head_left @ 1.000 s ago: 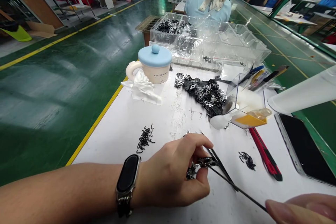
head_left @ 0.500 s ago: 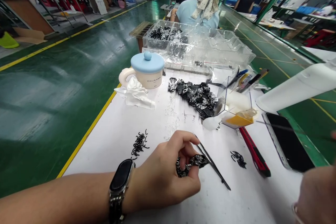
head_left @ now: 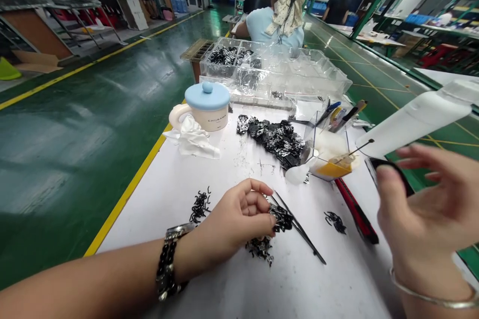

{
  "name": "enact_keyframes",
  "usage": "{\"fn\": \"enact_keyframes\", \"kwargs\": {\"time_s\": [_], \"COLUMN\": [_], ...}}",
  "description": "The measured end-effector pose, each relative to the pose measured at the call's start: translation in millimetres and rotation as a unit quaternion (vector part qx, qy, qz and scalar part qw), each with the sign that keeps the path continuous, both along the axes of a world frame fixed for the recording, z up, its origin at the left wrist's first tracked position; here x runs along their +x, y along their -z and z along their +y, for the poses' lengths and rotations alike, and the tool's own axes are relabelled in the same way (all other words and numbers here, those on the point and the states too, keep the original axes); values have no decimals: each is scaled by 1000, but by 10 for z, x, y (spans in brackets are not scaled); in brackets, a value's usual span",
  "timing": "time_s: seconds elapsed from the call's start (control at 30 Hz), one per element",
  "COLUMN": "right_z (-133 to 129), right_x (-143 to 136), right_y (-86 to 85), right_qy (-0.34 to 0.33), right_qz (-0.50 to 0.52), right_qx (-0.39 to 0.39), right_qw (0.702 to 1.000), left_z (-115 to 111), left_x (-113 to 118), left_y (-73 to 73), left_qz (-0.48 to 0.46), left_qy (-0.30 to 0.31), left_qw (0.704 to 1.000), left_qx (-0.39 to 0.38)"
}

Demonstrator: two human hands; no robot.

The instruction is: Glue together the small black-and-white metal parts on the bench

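My left hand [head_left: 239,217] is curled above the white tabletop, with thumb and fingers closed on a small glossy black part [head_left: 281,218]. Below it lies a pile of small black pieces [head_left: 260,249], partly covered by the hand. Dark tweezers [head_left: 305,237] rest on the table just right of the fingers. My right hand [head_left: 430,204] hovers at the right, fingers apart and blurred, holding nothing I can see. A thin dark-tipped stick [head_left: 361,148] slants up from the clear holder [head_left: 329,159], left of that hand.
A blue-lidded mug [head_left: 209,109] and crumpled tissue [head_left: 196,139] stand at the left. Black parts [head_left: 279,139] are heaped mid-table. A red knife [head_left: 355,209], a phone partly behind my right hand, and a white bottle [head_left: 411,119] line the right. Clear bins [head_left: 277,70] and a person are beyond.
My right hand has come up from the lower right edge and opened. The slanting stick now shows at the holder. My left hand has turned, uncovering the pile below it.
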State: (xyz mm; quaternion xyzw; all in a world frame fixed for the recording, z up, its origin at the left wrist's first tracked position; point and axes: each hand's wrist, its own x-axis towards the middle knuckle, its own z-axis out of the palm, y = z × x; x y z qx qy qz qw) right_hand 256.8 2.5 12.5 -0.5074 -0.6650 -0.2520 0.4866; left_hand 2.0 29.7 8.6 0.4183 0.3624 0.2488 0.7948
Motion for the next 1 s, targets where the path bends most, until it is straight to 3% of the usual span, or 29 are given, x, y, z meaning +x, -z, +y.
{"fn": "enact_keyframes", "kwargs": {"time_s": [0.03,0.07,0.13,0.23,0.53,1.0], "right_z": [-57,-109,-189,-233,-230,-235], "right_x": [-126,-256,-490,-688,-688,-703], "right_y": [-8,-11,0,35,66,63], "right_qy": [-56,-103,-132,-165,-199,-186], "right_qz": [-1,-33,-56,-56,-8,-24], "right_qx": [-16,-93,-214,-283,-307,-254], "right_qw": [998,990,966,943,931,949], "left_z": [11,19,26,26,60,42], "left_x": [2,4,5,1,-10,17], "left_y": [11,22,39,47,48,48], "left_qz": [-16,-31,-48,-50,-35,-38], "left_qy": [3,4,2,1,44,49], "left_qw": [1000,999,997,996,996,995], "left_qx": [-20,-37,-56,-70,-71,-84]}}
